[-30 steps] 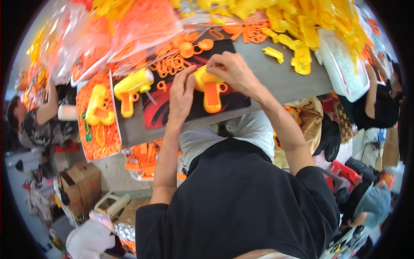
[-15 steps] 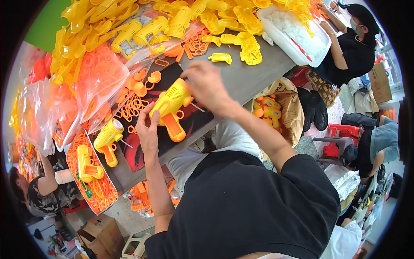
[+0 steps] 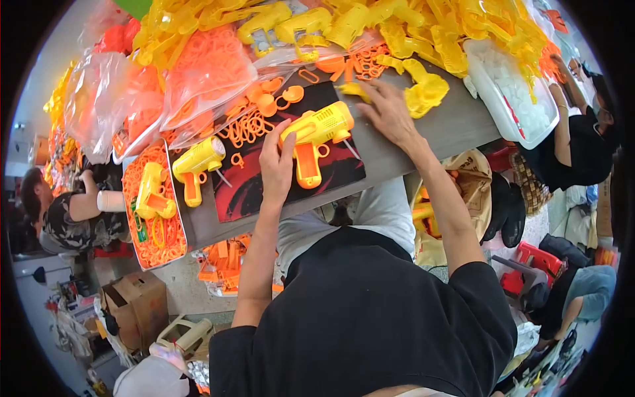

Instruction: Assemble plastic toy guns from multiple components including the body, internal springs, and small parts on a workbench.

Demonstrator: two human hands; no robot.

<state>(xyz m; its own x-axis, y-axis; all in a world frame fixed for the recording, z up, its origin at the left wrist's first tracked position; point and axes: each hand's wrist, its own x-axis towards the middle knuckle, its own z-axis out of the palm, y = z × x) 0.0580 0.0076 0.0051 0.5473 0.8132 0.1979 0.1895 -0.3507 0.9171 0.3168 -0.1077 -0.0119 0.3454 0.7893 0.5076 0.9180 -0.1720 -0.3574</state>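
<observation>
A yellow toy gun with an orange grip (image 3: 316, 135) lies on a black and red mat (image 3: 291, 165) on the grey table (image 3: 450, 126). My left hand (image 3: 276, 162) rests on its rear end and holds it down. My right hand (image 3: 387, 112) reaches past the gun's muzzle to a small yellow plastic part (image 3: 354, 89) at the mat's far edge, fingers on it. A second yellow toy gun (image 3: 197, 162) lies on the mat's left side.
An orange tray (image 3: 155, 212) at the left holds orange rings and another yellow gun. Bags of orange parts (image 3: 198, 79) and heaps of yellow shells (image 3: 423, 40) line the far side. A white tub (image 3: 512, 92) stands right. Other people sit at both ends.
My right hand has let go of the toy gun and moved out to the small yellow part beyond it. The gun now lies flat under my left hand.
</observation>
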